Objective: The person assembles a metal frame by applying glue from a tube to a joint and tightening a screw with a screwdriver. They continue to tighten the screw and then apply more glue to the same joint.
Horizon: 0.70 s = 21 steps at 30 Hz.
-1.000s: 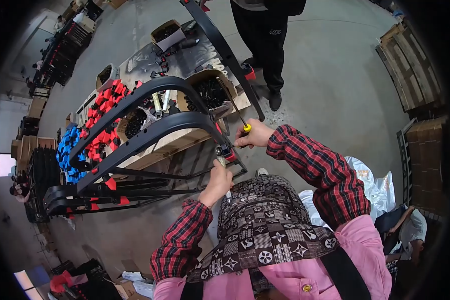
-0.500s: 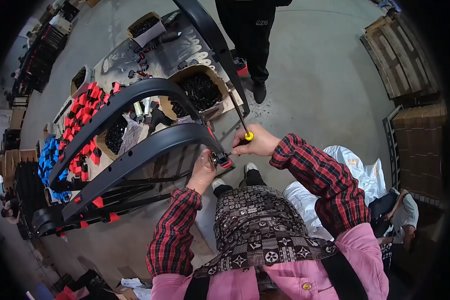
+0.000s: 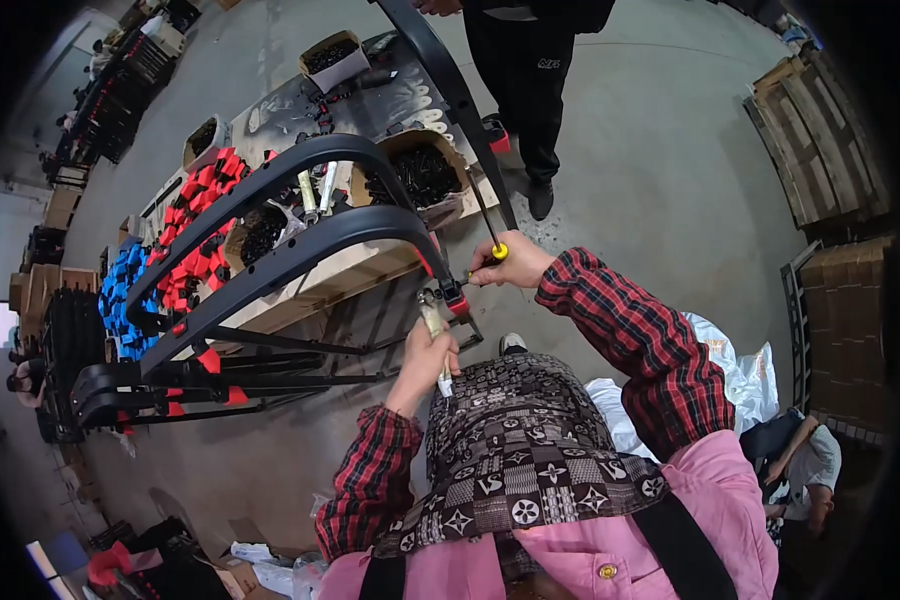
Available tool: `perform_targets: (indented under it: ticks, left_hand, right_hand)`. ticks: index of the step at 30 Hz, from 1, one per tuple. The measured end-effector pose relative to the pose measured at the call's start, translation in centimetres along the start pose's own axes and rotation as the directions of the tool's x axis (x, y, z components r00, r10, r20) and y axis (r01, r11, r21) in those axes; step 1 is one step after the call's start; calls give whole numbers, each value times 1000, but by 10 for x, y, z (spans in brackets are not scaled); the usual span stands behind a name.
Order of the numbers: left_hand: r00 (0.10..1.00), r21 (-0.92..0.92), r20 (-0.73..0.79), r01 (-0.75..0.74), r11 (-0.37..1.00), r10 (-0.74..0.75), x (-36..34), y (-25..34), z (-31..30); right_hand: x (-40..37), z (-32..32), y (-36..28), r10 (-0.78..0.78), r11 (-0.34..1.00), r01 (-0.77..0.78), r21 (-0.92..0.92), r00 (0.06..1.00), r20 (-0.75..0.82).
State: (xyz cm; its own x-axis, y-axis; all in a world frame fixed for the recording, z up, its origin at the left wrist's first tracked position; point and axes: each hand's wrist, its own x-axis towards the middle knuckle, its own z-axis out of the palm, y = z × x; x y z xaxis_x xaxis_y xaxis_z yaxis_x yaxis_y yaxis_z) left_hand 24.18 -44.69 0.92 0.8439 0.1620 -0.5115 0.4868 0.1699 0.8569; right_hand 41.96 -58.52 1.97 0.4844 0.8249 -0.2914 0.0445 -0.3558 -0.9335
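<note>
Two curved black frame bars (image 3: 310,240) arch across the left and middle. The lower one ends in a red-and-black end piece (image 3: 457,302). My left hand (image 3: 428,362) is wrapped round a silver wrench-like tool (image 3: 431,312), whose head touches the frame beside that end piece. To the right, my right hand (image 3: 518,262) is closed round a screwdriver with a yellow handle (image 3: 499,252); its shaft points up and away. The right fingertips are close to the bar's end, and whether they pinch a small part is too small to tell.
Behind the bars stands a worktable (image 3: 270,110) with red parts (image 3: 205,185), blue parts (image 3: 125,290) and boxes of small black parts (image 3: 420,175). A person (image 3: 530,90) stands at its far side. White sacks (image 3: 740,375) and another person (image 3: 810,460) are at the right.
The silver tool now shows in my left hand, which sits slightly lower, off the frame end. The view has shifted, so the table and bars appear further right.
</note>
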Motion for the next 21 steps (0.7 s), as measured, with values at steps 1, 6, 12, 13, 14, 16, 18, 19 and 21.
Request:
perform_targets:
  ticks: [1,6,12,13,14,16,18,19,21]
  left_hand:
    - [1000,0,-5,-4,1000,4,4,2,3]
    - [993,193,-100,79,978,-61,7,16,13]
    - [989,276,-29,146,950,-144,-2,22,14]
    - [989,259,1,144,955,-149,-2,20,11]
    - [987,257,2,153,954,-159,3,18,11]
    - [993,364,-27,120,924,-118,7,14,10]
    - [994,391,-60,103,914,-87,10,15,15]
    - [990,454,-92,141,880,-111,11,15,16]
    - [984,512,-123,177,841,-132,16,0,10]
  right_hand:
    - [0,-1,-1,5,999,-5,-33,1000,7]
    - [2,0,0,-61,997,61,-54,998,-10]
    - [-1,-3,0,-167,977,165,-132,986,-9]
    - [-2,-5,-2,-173,972,172,-162,985,8]
    - [-2,-5,-1,-178,965,180,-190,984,27]
    - [0,-3,2,-170,974,166,-154,985,-10]
    - [3,-3,5,-211,966,199,-164,976,-58]
    - [3,-2,6,-206,968,195,-160,977,-54]
    - [4,-2,5,-163,979,156,-129,986,-45]
